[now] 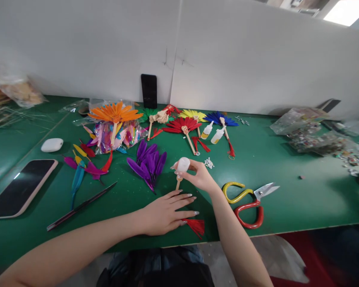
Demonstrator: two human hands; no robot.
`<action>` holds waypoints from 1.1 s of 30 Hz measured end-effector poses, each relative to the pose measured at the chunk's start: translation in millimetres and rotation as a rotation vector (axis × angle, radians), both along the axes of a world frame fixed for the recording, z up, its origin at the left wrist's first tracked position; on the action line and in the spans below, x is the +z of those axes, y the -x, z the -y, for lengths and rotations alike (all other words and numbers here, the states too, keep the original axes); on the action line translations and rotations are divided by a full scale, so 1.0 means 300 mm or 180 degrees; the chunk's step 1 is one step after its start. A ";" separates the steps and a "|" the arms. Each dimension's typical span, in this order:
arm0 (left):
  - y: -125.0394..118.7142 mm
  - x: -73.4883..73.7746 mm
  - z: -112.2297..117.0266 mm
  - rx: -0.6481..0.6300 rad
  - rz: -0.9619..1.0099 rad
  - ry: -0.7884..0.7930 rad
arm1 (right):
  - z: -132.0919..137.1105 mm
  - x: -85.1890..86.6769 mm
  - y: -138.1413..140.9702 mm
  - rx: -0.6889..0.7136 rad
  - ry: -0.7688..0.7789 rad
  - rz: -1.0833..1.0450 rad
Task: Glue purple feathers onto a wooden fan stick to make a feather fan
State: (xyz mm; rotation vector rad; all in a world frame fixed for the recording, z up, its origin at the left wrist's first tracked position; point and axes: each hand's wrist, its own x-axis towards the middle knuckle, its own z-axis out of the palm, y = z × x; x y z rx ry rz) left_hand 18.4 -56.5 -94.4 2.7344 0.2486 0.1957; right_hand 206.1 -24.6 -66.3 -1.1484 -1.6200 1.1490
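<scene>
Apparently tipping a white bottle (184, 164) bottom-up over the top end of a wooden stick (178, 184), presumably letting gravity carry the contents down to the nozzle. Not making out the nozzle itself, nor whether touching the wood. Bracing the stick against the green table (281, 159) with the left hand (163, 215), likely stopping it from rolling or sliding. Exposing only the upper end beyond the fingertips, probably giving the bottle a free spot. Showing a red tassel (196, 227) just beside the left thumb; not revealing any join beneath the palm.

Having purple feathers (149, 161) near the stick on the left, seemingly for easy reach, and scissors (259, 194) just beside the right forearm, handles turned toward the body.

Hands, noted separately: pinching the bottle between thumb and fingers of the right hand (199, 175), closing only as far as its width allows. Pressing palm down with the left, spreading the fingers nearly flat, not wrapping around anything.
</scene>
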 end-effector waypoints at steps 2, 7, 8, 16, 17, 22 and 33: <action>0.001 0.000 0.001 0.0005 -0.0026 0.0005 | 0.002 0.003 -0.004 -0.0056 -0.0012 0.0029; -0.001 0.007 0.000 -0.0009 -0.0077 0.0046 | -0.005 0.013 -0.021 -0.0814 -0.0327 -0.0340; -0.001 0.010 0.000 -0.0016 -0.0072 0.0060 | -0.009 0.013 -0.026 -0.0907 -0.0362 -0.0493; 0.013 0.046 -0.013 0.0025 0.0665 0.0030 | -0.031 -0.007 -0.054 -0.1487 -0.0209 -0.1576; 0.016 0.053 -0.017 0.0046 0.0947 0.0002 | -0.031 -0.007 -0.056 -0.1484 -0.0168 -0.1733; 0.019 0.110 -0.048 0.0921 0.2286 -0.0193 | -0.029 -0.006 -0.062 -0.1317 0.0066 -0.2232; 0.001 0.167 -0.157 0.2606 0.1882 0.1249 | -0.042 -0.014 -0.088 -0.1134 0.0919 -0.3011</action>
